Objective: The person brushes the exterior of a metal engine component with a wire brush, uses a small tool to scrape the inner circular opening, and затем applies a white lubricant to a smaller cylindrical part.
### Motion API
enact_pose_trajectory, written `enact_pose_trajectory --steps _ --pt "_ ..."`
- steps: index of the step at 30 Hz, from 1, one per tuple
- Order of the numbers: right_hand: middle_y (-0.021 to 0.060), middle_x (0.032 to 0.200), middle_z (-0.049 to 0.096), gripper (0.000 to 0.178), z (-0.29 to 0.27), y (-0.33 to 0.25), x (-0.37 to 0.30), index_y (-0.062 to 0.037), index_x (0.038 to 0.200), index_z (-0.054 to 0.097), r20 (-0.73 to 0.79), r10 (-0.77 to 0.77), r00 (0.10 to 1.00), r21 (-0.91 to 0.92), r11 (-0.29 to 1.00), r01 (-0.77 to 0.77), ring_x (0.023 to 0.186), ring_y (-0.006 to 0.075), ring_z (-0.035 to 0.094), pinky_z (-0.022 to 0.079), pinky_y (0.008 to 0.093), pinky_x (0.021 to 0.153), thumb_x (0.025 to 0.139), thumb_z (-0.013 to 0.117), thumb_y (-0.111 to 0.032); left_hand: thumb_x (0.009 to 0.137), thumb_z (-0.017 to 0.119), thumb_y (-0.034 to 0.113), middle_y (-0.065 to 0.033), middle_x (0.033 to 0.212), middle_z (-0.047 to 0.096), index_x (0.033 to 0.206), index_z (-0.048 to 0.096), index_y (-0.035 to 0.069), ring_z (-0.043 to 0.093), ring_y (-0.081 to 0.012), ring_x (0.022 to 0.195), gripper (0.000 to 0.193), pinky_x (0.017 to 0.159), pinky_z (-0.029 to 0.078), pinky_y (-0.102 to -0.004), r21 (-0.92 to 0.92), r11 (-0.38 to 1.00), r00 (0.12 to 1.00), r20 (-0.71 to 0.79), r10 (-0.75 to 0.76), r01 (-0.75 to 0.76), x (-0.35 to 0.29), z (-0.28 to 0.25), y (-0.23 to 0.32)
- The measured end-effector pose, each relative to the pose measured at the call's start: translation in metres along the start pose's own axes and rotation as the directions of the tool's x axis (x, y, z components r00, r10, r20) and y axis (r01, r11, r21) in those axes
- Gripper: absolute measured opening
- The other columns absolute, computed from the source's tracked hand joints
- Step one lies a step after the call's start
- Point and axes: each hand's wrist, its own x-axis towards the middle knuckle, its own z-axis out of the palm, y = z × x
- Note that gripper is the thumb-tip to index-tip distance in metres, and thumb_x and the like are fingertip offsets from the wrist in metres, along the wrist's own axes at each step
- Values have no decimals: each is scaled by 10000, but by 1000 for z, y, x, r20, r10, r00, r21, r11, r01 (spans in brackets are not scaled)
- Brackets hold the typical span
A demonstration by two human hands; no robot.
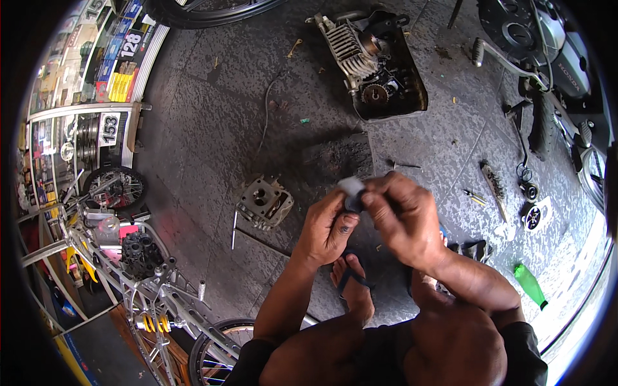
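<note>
My left hand (325,228) and my right hand (409,225) meet in front of me, both closed. Between their fingertips is a small dark round part (353,203), with a pale grey piece (350,186) against its far side. Whether that piece is paper, cloth or part of the same object I cannot tell. The left thumb and fingers pinch the part from the left, and the right thumb presses on it from the right. Left of my hands an engine cylinder head (262,201) lies on the floor. Beyond them is a dark, stained block (338,157).
A black pan (418,90) at the far side holds a finned engine. An engine valve (404,166) and a dirty brush (494,186) lie on the floor. A motorcycle (547,64) stands at right. A bare bike frame (161,289) and glass display shelves (90,109) are at left.
</note>
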Motion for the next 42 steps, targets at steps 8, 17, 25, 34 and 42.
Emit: enact_pose_trajectory --steps 8,17,25,34,42 --pt "93 818 653 134 -17 -4 -3 28 1082 592 116 384 916 255 880 -401 722 126 618 510 286 664 987 532 -46 1020 504 484 -118 933 572 1041 622 -12 523 -224 832 510 743 431 -334 -3 980 980 -43 196 -197 4 -12 -11" --pt "148 906 707 117 -5 8 -5 19 1041 644 129 122 984 42 991 -128 819 242 728 545 342 685 971 640 -75 1015 551 399 -147 978 569 1092 590 -20 552 -263 878 428 773 450 -367 101 986 989 -45 140 -135 -1 -14 -5" --pt "160 895 697 113 4 5 -9 1 968 661 73 -172 982 -199 963 183 762 339 714 569 376 642 879 709 -49 1015 566 362 -169 990 560 1127 550 -29 547 -310 888 407 793 446 -411 174 976 990 -26 139 -132 -3 -9 -5" --pt "179 835 674 171 2 24 -10 -4 982 644 125 -292 948 -350 881 317 669 362 694 558 422 548 824 707 -13 1023 506 284 -181 971 556 1069 542 -14 517 -363 881 303 809 394 -454 244 968 998 15 66 -68 -3 2 -3" --pt "171 822 696 90 11 30 -11 -12 955 649 -19 -252 967 -435 873 219 701 337 713 557 390 593 873 676 15 1036 468 327 -196 980 537 1072 525 -9 526 -344 893 343 807 417 -443 124 985 987 -123 -103 119 -14 25 -18"
